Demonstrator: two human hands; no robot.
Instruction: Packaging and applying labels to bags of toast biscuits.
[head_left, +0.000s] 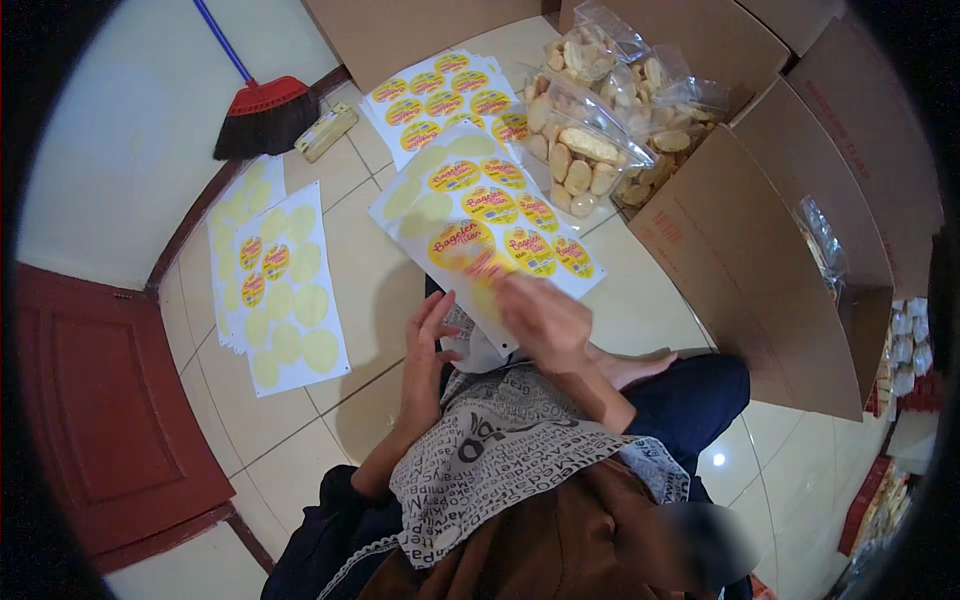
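Observation:
A white sheet of round yellow labels lies tilted in front of me, partly over my lap; pale yellow blank circles show along its left side. Over the sheet's lower edge is my right hand, blurred, its fingers at a yellow-and-red label that looks partly raised; whether it pinches the label cannot be told. My left hand is raised just left of the sheet, fingers apart and holding nothing. Beyond the sheet lies a stack of full label sheets. Filled clear plastic bags of oblong baked pieces are piled to its right.
Mostly used label sheets lie on the tiled floor at left. A broom and a yellowish packet are by the wall. Large cardboard boxes stand at right, and a red-brown door is at left.

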